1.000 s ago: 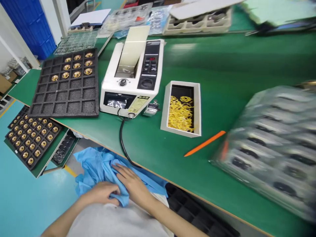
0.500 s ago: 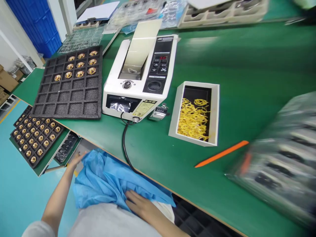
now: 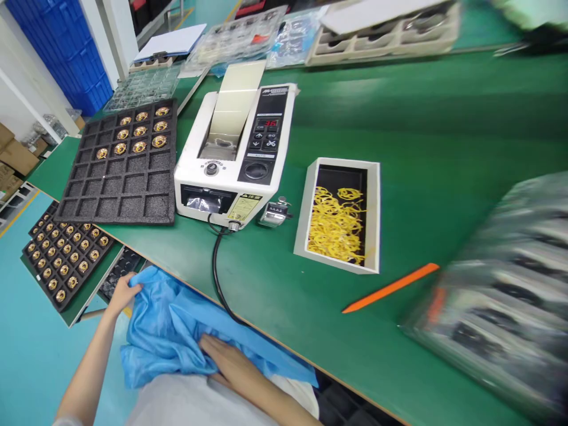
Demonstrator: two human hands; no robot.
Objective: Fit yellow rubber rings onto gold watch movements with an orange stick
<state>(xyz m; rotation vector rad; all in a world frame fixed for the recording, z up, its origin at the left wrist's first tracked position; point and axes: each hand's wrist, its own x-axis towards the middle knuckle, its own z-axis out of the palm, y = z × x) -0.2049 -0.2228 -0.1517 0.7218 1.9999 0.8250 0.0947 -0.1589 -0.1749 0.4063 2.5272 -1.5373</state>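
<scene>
Left hand [image 3: 123, 294] has swung away from the right hand [image 3: 224, 358] over the last second and pinches the upper-left corner of the cloth [image 3: 160, 331], with floor [image 3: 39, 355] to its left. At lower left of centre, the cloth's long axis slants down rightward, following the bench [image 3: 284, 296] edge. Right fingers sit among its folds; whether they grip, I cannot tell. Bench surface stretches to the right.

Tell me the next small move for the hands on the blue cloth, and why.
Probably smooth the blue cloth with the right hand: it already lies against it, the left hand grips one edge, and folds bunch between them.
</scene>
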